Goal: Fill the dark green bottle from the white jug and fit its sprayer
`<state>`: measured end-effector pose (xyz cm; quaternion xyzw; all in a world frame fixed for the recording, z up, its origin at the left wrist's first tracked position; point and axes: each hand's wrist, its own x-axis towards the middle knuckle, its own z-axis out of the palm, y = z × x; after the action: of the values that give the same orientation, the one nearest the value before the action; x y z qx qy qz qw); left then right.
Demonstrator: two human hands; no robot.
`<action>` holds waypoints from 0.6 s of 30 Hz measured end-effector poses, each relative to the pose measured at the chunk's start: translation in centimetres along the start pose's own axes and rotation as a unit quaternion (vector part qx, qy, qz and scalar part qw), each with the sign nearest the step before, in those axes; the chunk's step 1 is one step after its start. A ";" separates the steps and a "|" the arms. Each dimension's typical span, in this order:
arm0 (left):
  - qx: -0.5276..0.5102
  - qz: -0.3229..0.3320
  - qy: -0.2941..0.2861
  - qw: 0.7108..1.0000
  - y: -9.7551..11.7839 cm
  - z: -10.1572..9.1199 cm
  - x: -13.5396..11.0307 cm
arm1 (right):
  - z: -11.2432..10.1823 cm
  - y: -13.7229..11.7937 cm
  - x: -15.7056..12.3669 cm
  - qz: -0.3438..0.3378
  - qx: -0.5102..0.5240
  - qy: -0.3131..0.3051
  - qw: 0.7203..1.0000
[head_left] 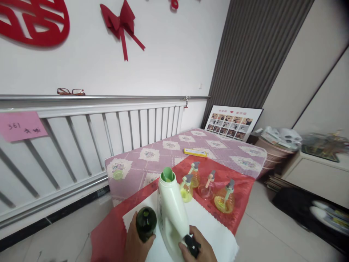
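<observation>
My left hand (140,238) is wrapped round a dark green glass-like bottle (146,222), whose top faces the camera. Between my hands stands a pale green jug of liquid (174,214) with its cap off and a green pouring spout showing. My right hand (200,245) grips a black spray head (192,244) close beside the jug's lower right side. Whether that hand also touches the jug, I cannot tell. Beyond the jug are several clear spray bottles, among them one with yellow liquid (224,201) and one with a pink trigger (206,191).
A light green cap (118,175) lies on the patterned tablecloth (216,145) at left. A yellow packet (195,152) rests farther back. White paper (218,229) and a red cloth (242,189) cover the near table. A white radiator (122,133) runs along the wall.
</observation>
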<state>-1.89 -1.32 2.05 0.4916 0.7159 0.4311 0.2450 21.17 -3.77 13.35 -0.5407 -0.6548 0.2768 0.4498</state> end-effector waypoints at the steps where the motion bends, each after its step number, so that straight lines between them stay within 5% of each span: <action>1: -0.001 0.000 0.000 1.000 0.0 0.0 0.0 | 0.2 -0.2 0.4 0.004 0.000 0.005 1.000; 8: -0.014 0.021 0.024 0.999 -0.6 0.6 0.2 | 0.6 -1.4 3.2 0.024 0.000 -0.078 0.997; 18: -0.006 0.009 0.025 1.000 0.4 0.4 -0.3 | 3.0 -1.8 6.7 0.021 0.037 -0.029 0.999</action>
<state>-1.30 -1.36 2.21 0.4857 0.7145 0.4500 0.2260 17.61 2.57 15.50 -0.5293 -0.6454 0.3258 0.4440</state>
